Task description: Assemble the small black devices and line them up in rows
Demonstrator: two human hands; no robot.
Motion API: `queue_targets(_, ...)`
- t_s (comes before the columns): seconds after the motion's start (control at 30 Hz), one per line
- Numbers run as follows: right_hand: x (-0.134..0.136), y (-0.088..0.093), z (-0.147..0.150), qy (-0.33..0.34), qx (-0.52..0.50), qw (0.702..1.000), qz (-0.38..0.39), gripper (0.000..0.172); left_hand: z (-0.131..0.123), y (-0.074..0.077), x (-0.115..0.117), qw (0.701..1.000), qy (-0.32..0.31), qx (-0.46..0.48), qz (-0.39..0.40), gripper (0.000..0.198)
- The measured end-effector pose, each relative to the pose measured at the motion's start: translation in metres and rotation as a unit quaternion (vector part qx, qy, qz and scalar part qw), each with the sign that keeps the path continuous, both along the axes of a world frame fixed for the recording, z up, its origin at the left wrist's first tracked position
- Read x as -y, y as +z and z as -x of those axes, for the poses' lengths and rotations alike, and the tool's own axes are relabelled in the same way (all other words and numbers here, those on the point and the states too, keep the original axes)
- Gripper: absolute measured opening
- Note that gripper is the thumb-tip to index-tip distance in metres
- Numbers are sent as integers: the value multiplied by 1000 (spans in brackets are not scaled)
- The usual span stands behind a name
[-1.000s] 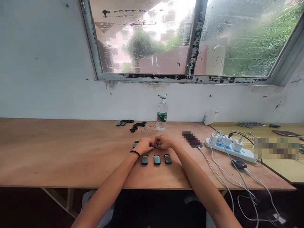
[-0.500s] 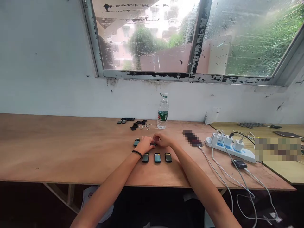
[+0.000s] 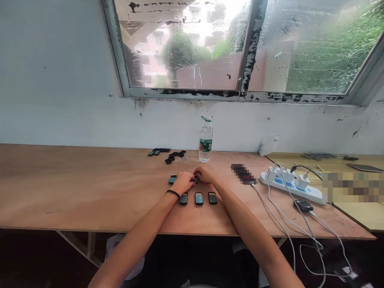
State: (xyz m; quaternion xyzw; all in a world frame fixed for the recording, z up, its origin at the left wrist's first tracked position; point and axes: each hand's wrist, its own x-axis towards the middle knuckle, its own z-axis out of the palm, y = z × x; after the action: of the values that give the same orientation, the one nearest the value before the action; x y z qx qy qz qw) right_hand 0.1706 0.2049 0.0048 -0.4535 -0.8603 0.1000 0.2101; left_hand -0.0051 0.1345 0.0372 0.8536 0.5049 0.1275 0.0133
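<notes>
A small black rectangular device with a grey screen sits between my bare left hand and right hand, in from the brown wooden worktop's front edge, long axis seemingly front-to-back. My left hand overlaps its left side, the right meets its far end; fingers half-curled, grip unclear to me.
</notes>
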Motion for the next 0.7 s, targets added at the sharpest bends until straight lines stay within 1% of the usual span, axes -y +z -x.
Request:
queue_targets(0.1, 0, 1, 3, 7, 3, 1000, 2, 36, -1, 2, 2, 1000, 2, -3, 1, 12)
queue_targets(0.2, -1, 3, 0, 9, -12, 1000, 2, 37, -2, 4, 3, 1000, 6, -4, 2, 12)
queue_targets(0.27, -1, 6, -9, -13, -44, 999, 1, 40, -2, 4, 3, 1000, 8, -3, 2, 14)
queue_targets(0.37, 1, 13, -34, -53, -83, 995, 18, 43, 0, 2, 2, 1000, 10, 4, 3, 18)
queue_targets(0.43, 4, 16, -54, -33, -78, 995, 56, 43, 2, 1, 2, 1000, 11, 12, 3, 20)
queue_targets(0.5, 9, 18, -73, 16, -67, 992, 104, 40, 3, 2, 3, 1000, 11, 18, -1, 22)
queue_targets(0.57, 15, 16, -85, 53, -74, 987, 135, 38, 1, 4, 4, 1000, 10, 26, -13, 24)
queue_targets(0.63, 21, 13, -92, 65, -96, 983, 142, 34, -5, 7, 4, 999, 0, 37, -29, 26)
queue_targets(0.7, 25, 10, -93, 55, -114, 984, 129, 30, -15, 11, 3, 998, -26, 49, -29, 27)
